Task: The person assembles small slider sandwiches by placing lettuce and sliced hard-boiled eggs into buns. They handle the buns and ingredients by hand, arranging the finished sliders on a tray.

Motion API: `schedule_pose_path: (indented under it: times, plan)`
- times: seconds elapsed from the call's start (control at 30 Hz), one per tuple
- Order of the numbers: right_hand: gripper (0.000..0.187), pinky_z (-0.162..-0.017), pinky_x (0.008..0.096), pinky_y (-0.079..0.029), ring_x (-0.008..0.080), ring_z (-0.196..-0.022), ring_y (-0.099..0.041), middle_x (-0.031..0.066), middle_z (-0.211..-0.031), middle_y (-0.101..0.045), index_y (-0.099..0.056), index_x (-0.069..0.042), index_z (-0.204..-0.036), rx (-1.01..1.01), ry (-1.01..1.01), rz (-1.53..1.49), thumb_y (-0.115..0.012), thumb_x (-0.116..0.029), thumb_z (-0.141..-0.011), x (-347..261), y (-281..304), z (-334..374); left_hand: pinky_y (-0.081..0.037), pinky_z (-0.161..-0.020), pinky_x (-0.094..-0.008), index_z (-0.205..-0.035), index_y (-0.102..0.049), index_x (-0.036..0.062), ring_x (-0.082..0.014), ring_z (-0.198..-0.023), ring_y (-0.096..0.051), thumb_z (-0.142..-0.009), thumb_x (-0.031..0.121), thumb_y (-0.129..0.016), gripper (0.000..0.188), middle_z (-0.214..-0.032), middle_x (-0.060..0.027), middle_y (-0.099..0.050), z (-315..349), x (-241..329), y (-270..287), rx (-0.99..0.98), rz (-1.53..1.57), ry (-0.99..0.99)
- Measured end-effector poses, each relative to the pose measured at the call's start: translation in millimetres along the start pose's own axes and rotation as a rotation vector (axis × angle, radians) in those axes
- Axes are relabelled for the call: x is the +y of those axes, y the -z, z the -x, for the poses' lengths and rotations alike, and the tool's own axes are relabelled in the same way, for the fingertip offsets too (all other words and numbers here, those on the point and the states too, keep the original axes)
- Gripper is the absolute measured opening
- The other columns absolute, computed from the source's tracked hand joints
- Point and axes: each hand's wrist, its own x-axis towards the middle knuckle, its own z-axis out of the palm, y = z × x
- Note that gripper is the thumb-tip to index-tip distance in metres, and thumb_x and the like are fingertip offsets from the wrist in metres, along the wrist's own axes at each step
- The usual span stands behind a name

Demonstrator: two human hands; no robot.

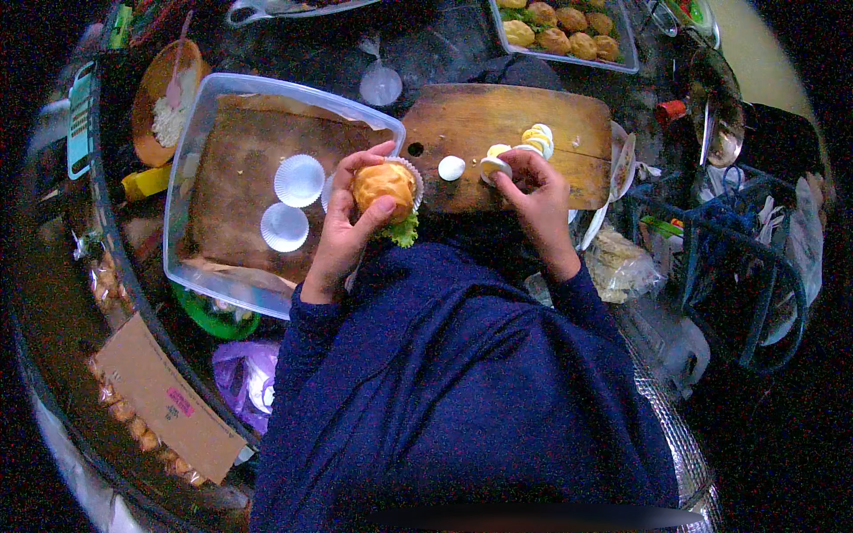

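My left hand [342, 218] is closed around a small golden bun [384, 190] in a white paper cup, with green lettuce [404, 231] sticking out at its lower edge. Over the wooden cutting board [444, 111], my right hand [538, 197] pinches a slice of boiled egg [495, 167] between thumb and fingers. More egg slices [538, 138] lie just beyond that hand. A white rounded egg piece [451, 168] sits on the board between my hands. Left of the board is a clear plastic box [178, 195] with white paper cups [299, 180] on its brown bottom; the left hand is above its right side.
A clear container of filled buns [569, 27] stands at the far right. Beyond the box is an orange bowl [147, 84] with white food. A cardboard piece [169, 400] and a purple bag [244, 377] lie lower left. A dark blue basket [737, 258] stands at right.
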Motion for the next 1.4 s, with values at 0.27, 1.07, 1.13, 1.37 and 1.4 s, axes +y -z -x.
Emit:
schedule_pose_path:
  times: [0.27, 1.07, 1.13, 1.37, 1.4]
  plan:
    - [0.031, -0.084, 0.0262, -0.052, 0.0137, -0.094, -0.064, 0.0077, -0.103, -0.066, -0.060, 0.002, -0.111, -0.169, -0.152, -0.430, -0.070, -0.005, -0.083, -49.1, 2.4, 2.7, -0.038, -0.103, -0.0335, -0.128, -0.037, 0.0117, -0.0205, -0.123, -0.045, -0.088, 0.016, -0.063, 0.048, -0.146, -0.0133, -0.034, 0.3, -1.6, 0.6, -0.071, -0.011, -0.008]
    - [0.028, -0.075, 0.0225, -0.050, 0.0102, -0.089, -0.063, 0.0060, -0.101, -0.067, -0.059, -0.002, -0.109, -0.381, -0.223, -0.664, -0.070, -0.011, -0.085, -77.1, -34.6, 9.7, -0.040, -0.102, -0.0360, -0.123, -0.035, 0.0092, -0.0216, -0.120, -0.049, -0.067, 0.011, -0.079, 0.072, -0.140, -0.0139, -0.037, 2.0, 1.8, -5.5, 0.020, -0.102, -0.052]
    - [0.027, -0.076, 0.0225, -0.050, 0.0101, -0.089, -0.063, 0.0056, -0.101, -0.067, -0.059, -0.002, -0.108, -0.369, -0.211, -0.643, -0.070, -0.010, -0.085, -75.7, -36.4, 9.4, -0.040, -0.102, -0.0361, -0.123, -0.035, 0.0089, -0.0218, -0.120, -0.049, -0.066, 0.011, -0.080, 0.073, -0.140, -0.0139, -0.037, 2.3, -0.9, -4.2, 0.019, -0.085, -0.049]
    - [0.029, -0.081, 0.0241, -0.051, 0.0106, -0.091, -0.063, 0.0050, -0.101, -0.066, -0.059, -0.002, -0.110, -0.400, -0.184, -0.596, -0.071, -0.011, -0.085, -73.7, -45.5, 10.3, -0.040, -0.102, -0.0362, -0.123, -0.034, 0.0097, -0.0222, -0.119, -0.049, -0.064, 0.008, -0.080, 0.074, -0.138, -0.0143, -0.039, -0.9, -10.5, -2.0, -0.003, -0.183, -0.115]
    - [0.030, -0.082, 0.0244, -0.051, 0.0108, -0.092, -0.063, 0.0051, -0.102, -0.066, -0.058, -0.002, -0.110, -0.417, -0.152, -0.595, -0.071, -0.012, -0.085, -73.8, -45.6, 10.3, -0.039, -0.102, -0.0364, -0.123, -0.034, 0.0098, -0.0222, -0.119, -0.049, -0.064, 0.007, -0.079, 0.074, -0.137, -0.0144, -0.039, -1.3, -11.0, -1.9, 0.006, -0.191, -0.118]
